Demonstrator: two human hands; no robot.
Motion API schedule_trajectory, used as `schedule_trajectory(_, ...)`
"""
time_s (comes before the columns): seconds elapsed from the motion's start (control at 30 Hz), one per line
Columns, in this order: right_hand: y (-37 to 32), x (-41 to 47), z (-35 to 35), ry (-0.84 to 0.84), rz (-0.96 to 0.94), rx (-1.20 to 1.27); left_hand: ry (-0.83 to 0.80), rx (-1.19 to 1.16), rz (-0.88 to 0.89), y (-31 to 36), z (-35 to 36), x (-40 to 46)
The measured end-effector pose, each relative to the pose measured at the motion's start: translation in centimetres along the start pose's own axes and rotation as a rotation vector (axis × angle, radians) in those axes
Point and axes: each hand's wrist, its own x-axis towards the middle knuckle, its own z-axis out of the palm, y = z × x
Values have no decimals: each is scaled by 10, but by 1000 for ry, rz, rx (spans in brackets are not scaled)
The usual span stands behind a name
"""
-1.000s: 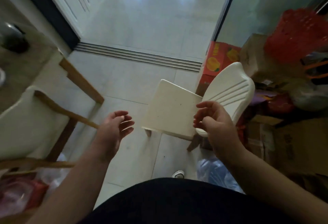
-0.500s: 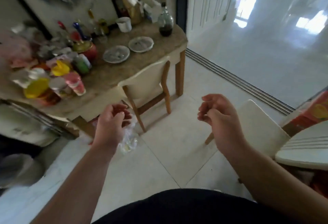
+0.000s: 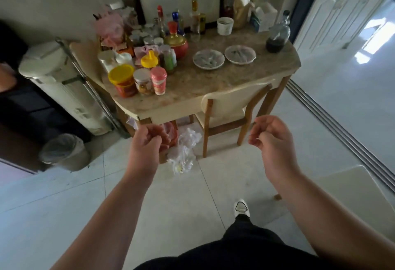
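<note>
My left hand [image 3: 147, 143] is raised in front of me with loosely curled fingers and holds nothing. My right hand [image 3: 271, 139] hangs at the same height, fingers also loosely curled and empty. Both hover above the tiled floor, short of a stone-topped table [image 3: 213, 81]. A cream chair with wooden legs [image 3: 228, 107] is pushed under the table's near edge, between my two hands and beyond them.
Jars and bottles [image 3: 139, 75] crowd the table's left half; two plates [image 3: 224, 57] and a dark bottle [image 3: 277, 34] stand on its right. A white appliance [image 3: 62, 85] and a lined bin [image 3: 64, 152] stand left. Plastic bags [image 3: 183, 152] lie under the table. A sliding-door track [image 3: 342, 133] runs right. A white stool [image 3: 359, 195] sits lower right.
My view has swung left from the doorway and white stool to face the table. Both hands stay raised, empty and loosely curled.
</note>
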Motion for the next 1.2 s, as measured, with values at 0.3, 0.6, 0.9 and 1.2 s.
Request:
schedule_trajectory(0.3, 51, 151, -26, -9, 111, 16, 29, -7, -174, -27, 106, 113)
schedule_trajectory(0.6, 110, 371, -71, -59, 546, -210, 170, -364, -782, -72, 258, 254)
schedule_trajectory(0.9, 146, 491, -74, -62, 1212, 385, 291, -790, -1059, -99, 345, 326)
schedule_trajectory(1.2, 186, 528, -80, 111, 1196, 399, 492, -624, -1036, -119, 373, 352)
